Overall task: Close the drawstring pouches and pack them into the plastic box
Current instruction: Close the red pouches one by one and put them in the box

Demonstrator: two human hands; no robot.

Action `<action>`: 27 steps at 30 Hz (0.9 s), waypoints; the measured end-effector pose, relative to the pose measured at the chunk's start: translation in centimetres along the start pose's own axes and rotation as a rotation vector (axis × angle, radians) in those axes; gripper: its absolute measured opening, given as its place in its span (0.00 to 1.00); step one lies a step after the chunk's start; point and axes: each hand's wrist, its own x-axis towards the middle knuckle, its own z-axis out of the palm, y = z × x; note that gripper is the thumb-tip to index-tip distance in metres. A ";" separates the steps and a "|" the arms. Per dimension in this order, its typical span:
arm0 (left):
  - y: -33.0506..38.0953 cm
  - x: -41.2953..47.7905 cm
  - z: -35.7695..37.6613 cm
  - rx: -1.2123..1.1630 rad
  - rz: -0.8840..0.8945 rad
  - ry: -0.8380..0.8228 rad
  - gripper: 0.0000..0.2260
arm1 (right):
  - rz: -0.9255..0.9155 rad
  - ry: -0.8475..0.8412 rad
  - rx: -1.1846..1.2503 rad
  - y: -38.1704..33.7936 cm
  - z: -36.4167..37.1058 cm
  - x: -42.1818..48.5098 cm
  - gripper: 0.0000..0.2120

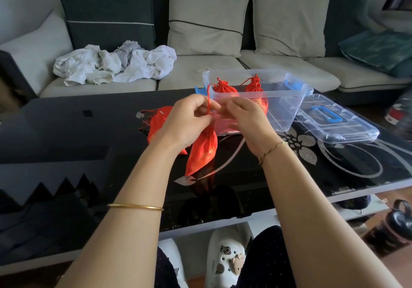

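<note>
A red drawstring pouch with gold print hangs above the black table, its neck gathered between my hands. My left hand pinches its red cord, which loops up over my fingers. My right hand pinches the cord or neck from the other side. Behind them stands the clear plastic box with two closed red pouches inside. More red pouches lie on the table, partly hidden behind my left hand.
The box's clear lid with a blue handle lies to the right of the box. The glossy black table has a floral pattern. A sofa with cushions and a heap of white cloth stands behind.
</note>
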 end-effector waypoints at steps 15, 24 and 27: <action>-1.2 -0.2 1.1 0.219 0.302 0.323 0.19 | 0.151 -0.369 0.276 1.3 0.7 -0.2 0.09; -1.2 0.0 0.9 0.073 0.154 0.290 0.09 | 0.074 -0.276 0.144 1.1 0.6 0.2 0.08; -1.4 0.1 0.7 -0.001 0.076 0.217 0.07 | 0.013 -0.192 -0.007 1.1 0.5 0.3 0.11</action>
